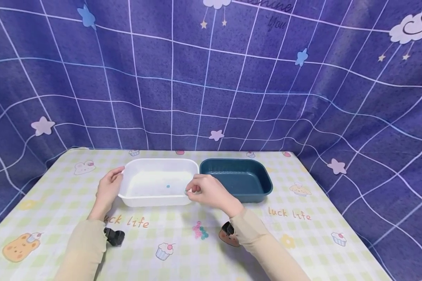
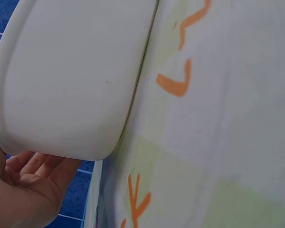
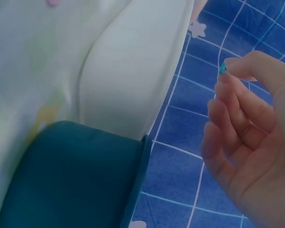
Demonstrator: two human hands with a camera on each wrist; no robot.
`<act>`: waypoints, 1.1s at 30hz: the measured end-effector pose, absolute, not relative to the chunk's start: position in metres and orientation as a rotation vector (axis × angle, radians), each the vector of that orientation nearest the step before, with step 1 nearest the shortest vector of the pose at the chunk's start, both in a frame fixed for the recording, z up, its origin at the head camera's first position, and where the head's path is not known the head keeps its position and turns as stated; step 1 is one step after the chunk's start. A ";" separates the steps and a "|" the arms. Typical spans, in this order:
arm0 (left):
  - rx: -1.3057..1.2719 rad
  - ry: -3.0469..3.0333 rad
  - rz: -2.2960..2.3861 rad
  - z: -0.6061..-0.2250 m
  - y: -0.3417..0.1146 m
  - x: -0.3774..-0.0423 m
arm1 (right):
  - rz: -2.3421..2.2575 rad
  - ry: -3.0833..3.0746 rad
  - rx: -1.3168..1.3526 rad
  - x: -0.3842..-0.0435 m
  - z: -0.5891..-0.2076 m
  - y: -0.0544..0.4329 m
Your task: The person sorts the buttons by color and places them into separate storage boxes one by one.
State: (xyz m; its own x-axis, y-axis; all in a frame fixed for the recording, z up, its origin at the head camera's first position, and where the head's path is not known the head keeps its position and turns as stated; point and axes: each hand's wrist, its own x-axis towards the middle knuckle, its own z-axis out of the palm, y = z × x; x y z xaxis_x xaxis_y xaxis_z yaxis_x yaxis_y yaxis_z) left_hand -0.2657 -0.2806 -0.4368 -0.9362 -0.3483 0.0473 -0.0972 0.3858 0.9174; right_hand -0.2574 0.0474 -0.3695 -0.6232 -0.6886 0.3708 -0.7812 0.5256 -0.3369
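My left hand (image 1: 108,188) holds the left end of a white plastic basin (image 1: 145,201). In the left wrist view, its fingers (image 2: 47,166) lie against the outside of the end wall, with the thumb up by the rim. Above the basin's near right corner, my right hand (image 1: 211,192) pinches a tiny shiny teal piece (image 3: 222,68) between thumb and index finger, the other fingers loosely curled. One small blue-teal piece (image 1: 168,186) lies on the basin floor. On the tablecloth in front sit several small pink pieces (image 1: 197,229) and teal pieces (image 1: 203,234), bunched together.
A dark teal basin (image 1: 253,198) stands right beside the white one, their ends close together. Both rest on a checked tablecloth (image 1: 133,257) printed with cartoons and lettering. A blue gridded curtain (image 1: 183,97) hangs behind the table and along its sides.
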 end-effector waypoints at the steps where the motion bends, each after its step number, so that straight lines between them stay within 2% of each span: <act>1: 0.393 -2.412 -1.574 -0.437 -0.280 -0.265 | 0.718 -2.575 1.252 -0.259 -0.370 0.046; 33: 0.422 -2.355 -1.630 -0.438 -0.280 -0.267 | 0.638 -2.611 1.214 -0.300 -0.377 0.002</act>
State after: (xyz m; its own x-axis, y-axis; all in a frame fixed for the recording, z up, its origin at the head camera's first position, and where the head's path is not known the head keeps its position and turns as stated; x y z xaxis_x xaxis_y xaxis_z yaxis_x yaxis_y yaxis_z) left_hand -0.2666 -0.2803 -0.4376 -0.9279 -0.3710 0.0366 -0.0965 0.3339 0.9377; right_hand -0.3000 0.0025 -0.3773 -0.6457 -0.6807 0.3459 -0.7635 0.5714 -0.3008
